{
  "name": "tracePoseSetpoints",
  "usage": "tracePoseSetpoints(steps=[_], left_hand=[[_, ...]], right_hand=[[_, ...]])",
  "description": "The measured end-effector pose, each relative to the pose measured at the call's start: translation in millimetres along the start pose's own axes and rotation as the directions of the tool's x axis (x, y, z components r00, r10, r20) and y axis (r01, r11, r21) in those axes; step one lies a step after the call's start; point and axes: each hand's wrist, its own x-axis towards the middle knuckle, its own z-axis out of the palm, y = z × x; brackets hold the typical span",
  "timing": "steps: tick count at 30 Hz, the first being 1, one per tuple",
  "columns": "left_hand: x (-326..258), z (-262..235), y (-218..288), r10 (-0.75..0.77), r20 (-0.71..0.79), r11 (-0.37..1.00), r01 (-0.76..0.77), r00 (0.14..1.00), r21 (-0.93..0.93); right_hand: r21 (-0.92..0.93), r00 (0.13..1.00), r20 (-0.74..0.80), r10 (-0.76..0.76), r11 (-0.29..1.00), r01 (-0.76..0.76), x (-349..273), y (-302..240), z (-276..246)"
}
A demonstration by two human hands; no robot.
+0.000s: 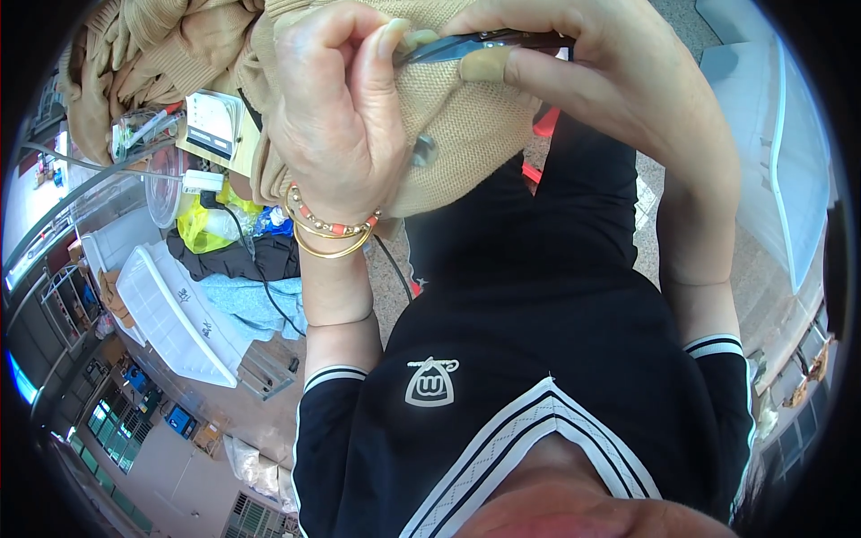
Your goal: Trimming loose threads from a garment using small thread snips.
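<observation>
Pointing left and slightly toward the wearer, slim, smooth metal snips (448, 47) were held over a coarse tan knitted garment (480, 161), their long axis running nearly crosswise. The right hand (601, 76) was curled closed around their dark handle (552, 39), a tan cover (485, 65) on its thumb. The left hand (336, 112) had its fingers bent in beside the blade tip; whether they gripped anything could not be made out. A glossy round disc (423, 151) sat blurred on the weave. The upper edge cut off the garment; folded tan knits (193, 49) lay heaped leftward.
</observation>
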Motion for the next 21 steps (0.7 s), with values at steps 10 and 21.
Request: tracePoseSetpoints(steps=[10,21], left_hand=[[-2.6,4.0,-0.6,0.004,-0.024,0.994,-0.006,1.000,-0.114],[-4.8,-38.8,-14.0,-0.026,-0.268,0.998,0.010,0.963,-0.061]], right_hand=[[0.106,0.997,0.046,0.056,0.993,-0.061,-1.6,9.3,-1.0],[0.058,0.994,-0.013,0.110,0.992,-0.110,-3.2,9.3,12.0]])
